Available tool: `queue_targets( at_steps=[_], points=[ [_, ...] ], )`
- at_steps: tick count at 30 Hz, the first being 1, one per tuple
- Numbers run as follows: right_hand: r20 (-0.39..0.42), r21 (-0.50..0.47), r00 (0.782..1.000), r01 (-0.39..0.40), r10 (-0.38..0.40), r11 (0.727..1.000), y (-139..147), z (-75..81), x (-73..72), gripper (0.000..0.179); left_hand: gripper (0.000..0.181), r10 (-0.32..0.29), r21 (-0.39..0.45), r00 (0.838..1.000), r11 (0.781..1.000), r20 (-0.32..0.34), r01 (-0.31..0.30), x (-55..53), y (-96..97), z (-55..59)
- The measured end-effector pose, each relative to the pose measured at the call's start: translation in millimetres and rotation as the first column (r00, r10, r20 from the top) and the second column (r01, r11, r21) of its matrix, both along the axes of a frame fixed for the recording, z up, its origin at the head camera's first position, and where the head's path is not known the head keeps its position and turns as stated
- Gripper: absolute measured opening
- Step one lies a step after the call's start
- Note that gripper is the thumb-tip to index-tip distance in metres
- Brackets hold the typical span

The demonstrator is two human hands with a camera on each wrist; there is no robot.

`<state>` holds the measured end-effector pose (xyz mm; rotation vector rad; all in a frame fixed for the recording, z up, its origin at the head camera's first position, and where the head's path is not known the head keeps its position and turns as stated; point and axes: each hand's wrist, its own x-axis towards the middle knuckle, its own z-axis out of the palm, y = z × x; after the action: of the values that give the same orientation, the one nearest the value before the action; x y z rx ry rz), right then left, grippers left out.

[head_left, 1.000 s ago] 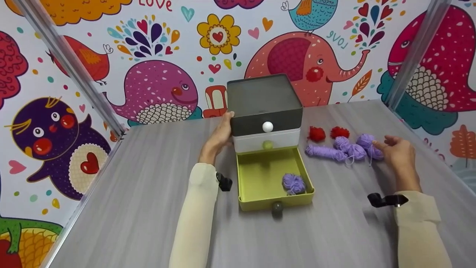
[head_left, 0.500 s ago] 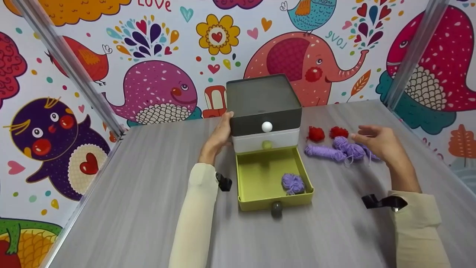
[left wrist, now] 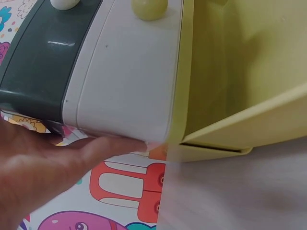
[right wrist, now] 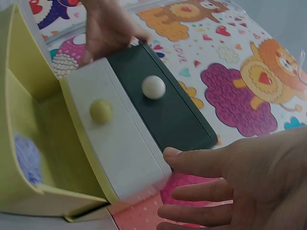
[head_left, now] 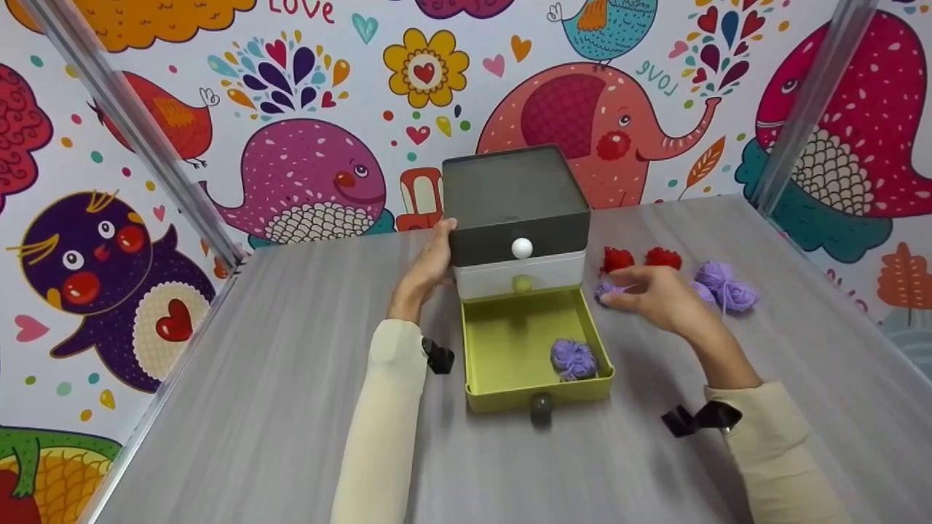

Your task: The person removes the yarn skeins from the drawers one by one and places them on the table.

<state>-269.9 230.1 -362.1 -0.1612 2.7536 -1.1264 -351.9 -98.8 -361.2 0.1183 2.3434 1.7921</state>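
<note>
A small stacked drawer box [head_left: 517, 185] has a dark grey top tier, a white middle tier and a yellow-green bottom drawer [head_left: 502, 342] pulled out. Inside that drawer lies a purple yarn ball [head_left: 574, 359]. My left hand [head_left: 431, 255] rests against the box's left side, its thumb [left wrist: 115, 145] straight along the white tier. My right hand [head_left: 659, 295] hovers right of the box with spread fingers, nothing between them. It overlaps a purple yarn roll [head_left: 609, 290], which is mostly hidden by the fingers.
Two red yarn bundles [head_left: 663, 257] lie behind the right hand. More purple yarn [head_left: 732, 287] lies to its right on the grey table [head_left: 306, 364]. A patterned wall [head_left: 313, 73] stands close behind the box. The lower drawer's dark knob [head_left: 541, 407] juts forward.
My right hand has moved left, from the rightmost purple yarn across the other bundles to the purple roll beside the box. The left hand and the box have stayed put.
</note>
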Motion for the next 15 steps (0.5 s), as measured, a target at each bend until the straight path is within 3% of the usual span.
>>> queue_targets(
  at_steps=[15],
  points=[
    [-0.134, 0.021, 0.984, -0.112, 0.114, 0.993, -41.7, -27.1, 5.6, 0.044, 0.064, 0.008, 0.023, 1.000, 1.000, 0.004, -0.008, -0.3, 0.7, -0.1]
  ],
)
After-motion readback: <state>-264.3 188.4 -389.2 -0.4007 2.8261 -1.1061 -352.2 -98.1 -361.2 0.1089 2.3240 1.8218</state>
